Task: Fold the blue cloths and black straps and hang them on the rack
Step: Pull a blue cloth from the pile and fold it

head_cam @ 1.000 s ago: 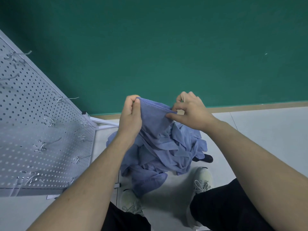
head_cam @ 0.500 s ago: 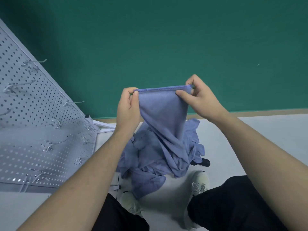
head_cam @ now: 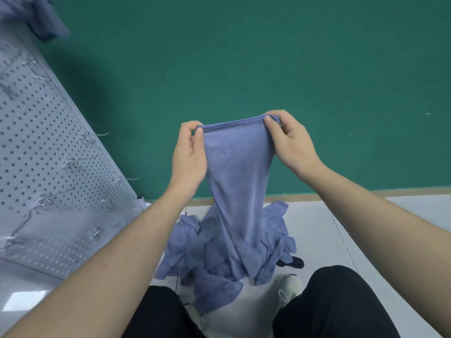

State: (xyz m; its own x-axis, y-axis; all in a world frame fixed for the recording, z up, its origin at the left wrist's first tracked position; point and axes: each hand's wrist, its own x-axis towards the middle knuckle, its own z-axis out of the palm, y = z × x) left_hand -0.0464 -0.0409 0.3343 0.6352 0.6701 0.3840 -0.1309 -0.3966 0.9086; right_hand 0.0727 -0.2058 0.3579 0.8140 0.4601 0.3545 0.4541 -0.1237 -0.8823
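Leaning at the left, the rack [head_cam: 48,167] carries bare hooks. Below lies the pile [head_cam: 219,259] of blue cloths on the floor. One cloth [head_cam: 239,172] hangs above it, its hem pinched between left hand [head_cam: 189,152] and right hand [head_cam: 292,145].

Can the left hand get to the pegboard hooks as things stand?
Probably not yet. The left hand and right hand each pinch a top corner of the blue cloth. The way to the rack on its left looks unobstructed, though.
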